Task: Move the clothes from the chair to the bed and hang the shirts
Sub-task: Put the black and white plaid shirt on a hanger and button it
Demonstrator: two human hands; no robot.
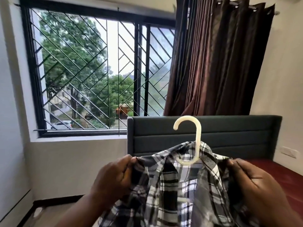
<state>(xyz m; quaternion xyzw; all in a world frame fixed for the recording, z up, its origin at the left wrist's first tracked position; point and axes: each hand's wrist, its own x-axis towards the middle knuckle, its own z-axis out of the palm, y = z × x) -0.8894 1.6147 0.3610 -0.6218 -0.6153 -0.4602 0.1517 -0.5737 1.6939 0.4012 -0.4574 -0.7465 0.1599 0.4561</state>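
Now both hands (114,179) (255,182) pinch shirt (173,185) shoulders w/ fingers, hanger (195,138) hook upright.

The dark upholstered headboard (229,133) stands at the far end of the bed with the red sheet (278,174). In front of the headboard hangs the black-and-white plaid shirt (172,185), draped on the cream plastic hanger (195,138), whose hook rises above the collar. The left hand (113,179) grips the shirt's left shoulder, the right hand (259,181) its right. Left of the headboard is the black-framed grilled window (98,71); behind and above it hangs the brown pleated curtain (218,59).
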